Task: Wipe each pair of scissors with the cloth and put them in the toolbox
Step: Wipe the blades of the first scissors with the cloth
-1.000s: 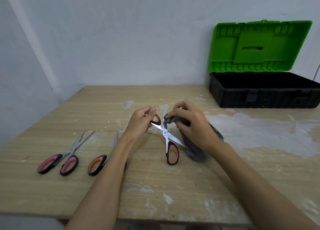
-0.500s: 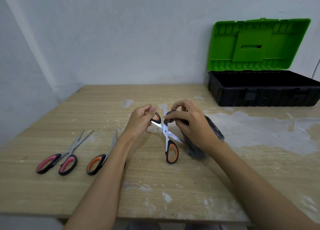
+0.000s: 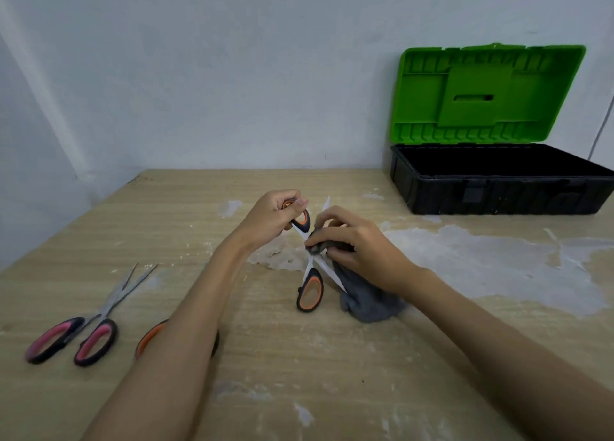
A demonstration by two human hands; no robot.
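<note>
Scissors: open orange-and-black-handled steel scissors (image 3: pixel 310 267), stiff, sharp; best held by loops.
Left hand (image 3: pixel 270 219): closed around upper loop.
Right hand (image 3: pixel 354 246): pinching soft grey cloth (image 3: pixel 367 296) at pivot.

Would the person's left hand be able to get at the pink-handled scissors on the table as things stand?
Probably not yet: the left hand is gripping a handle of the open orange scissors being wiped. Otherwise the way to the pink-handled scissors looks free.
</note>
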